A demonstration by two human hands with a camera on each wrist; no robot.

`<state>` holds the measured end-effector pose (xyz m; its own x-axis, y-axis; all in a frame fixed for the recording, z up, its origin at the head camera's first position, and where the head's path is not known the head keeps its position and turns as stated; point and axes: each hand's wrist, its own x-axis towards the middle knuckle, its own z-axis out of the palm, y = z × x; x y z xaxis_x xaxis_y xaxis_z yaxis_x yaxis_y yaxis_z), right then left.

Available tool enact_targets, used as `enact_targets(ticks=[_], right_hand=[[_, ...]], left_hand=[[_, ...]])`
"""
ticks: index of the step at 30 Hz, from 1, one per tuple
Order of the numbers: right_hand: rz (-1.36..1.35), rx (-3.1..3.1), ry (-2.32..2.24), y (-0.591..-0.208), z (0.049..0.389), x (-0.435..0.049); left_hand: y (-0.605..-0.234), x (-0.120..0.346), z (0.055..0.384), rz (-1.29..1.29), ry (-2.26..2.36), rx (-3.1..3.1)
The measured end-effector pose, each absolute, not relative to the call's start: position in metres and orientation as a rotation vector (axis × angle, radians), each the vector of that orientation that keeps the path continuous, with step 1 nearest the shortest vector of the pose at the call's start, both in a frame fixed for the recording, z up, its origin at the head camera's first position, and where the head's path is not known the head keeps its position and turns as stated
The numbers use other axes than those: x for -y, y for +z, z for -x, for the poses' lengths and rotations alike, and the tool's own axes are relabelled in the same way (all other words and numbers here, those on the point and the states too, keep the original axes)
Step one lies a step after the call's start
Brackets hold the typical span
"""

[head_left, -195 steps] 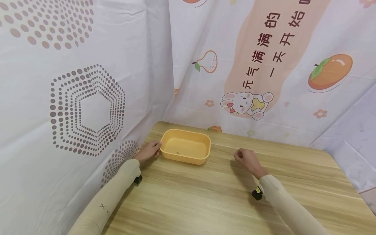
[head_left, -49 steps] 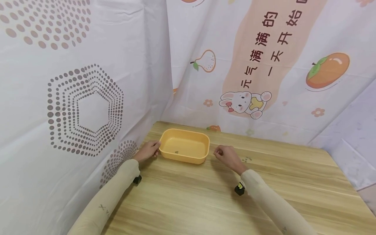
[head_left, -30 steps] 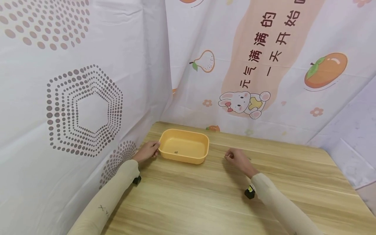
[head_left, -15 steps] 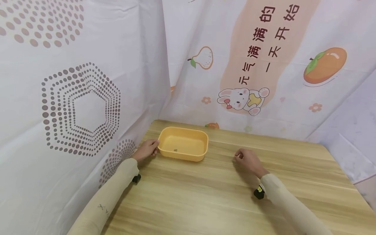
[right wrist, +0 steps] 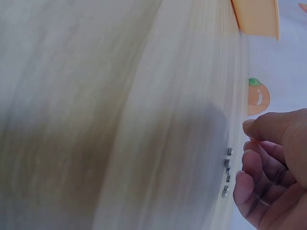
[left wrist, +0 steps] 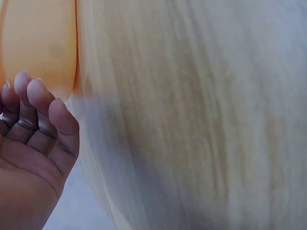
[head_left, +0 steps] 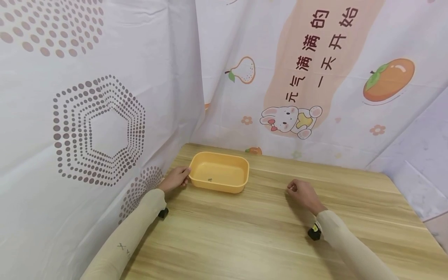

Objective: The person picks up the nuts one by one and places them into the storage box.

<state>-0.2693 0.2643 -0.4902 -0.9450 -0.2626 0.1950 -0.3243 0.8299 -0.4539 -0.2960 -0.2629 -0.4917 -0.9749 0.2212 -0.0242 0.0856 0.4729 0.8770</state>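
Observation:
At its left end, my left hand grips the shallow yellow plastic box; in the left wrist view its fingertips bend in against the orange-looking wall, thumb hidden. A little cluster of tiny dark pieces lies on the box floor. Over the table right of the box is my right hand, fingers loosely bent. Its wrist view shows thumb and forefinger slightly apart, with nothing visible between them. Several small metal nuts lie in a row on the table close to those fingertips; the hand hides them in the head view.
The wood-grain table runs up to a printed fabric curtain behind the box. A white patterned curtain hangs close along the left arm. Each wrist carries a small black camera.
From beside the box's right end, my right hand has moved away to the right, over the nuts, which showed on the table earlier. The left hand and box stay in place.

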Motion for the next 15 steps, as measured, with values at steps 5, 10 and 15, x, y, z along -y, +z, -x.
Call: enact_targets(ticks=[5,10,15], right_hand=[[-0.435,2.892,0.761,-0.496,0.270,-0.275],[-0.422,2.900,0.779,-0.499,0.270,-0.283],[-0.406,2.906,0.763,-0.502,0.269,-0.289]], left_hand=[[-0.493,0.264,0.297,-0.280,1.515,-2.577],[-0.492,0.264,0.297,-0.303,1.510,-2.580],[-0.491,0.263,0.295,-0.278,1.521,-2.579]])
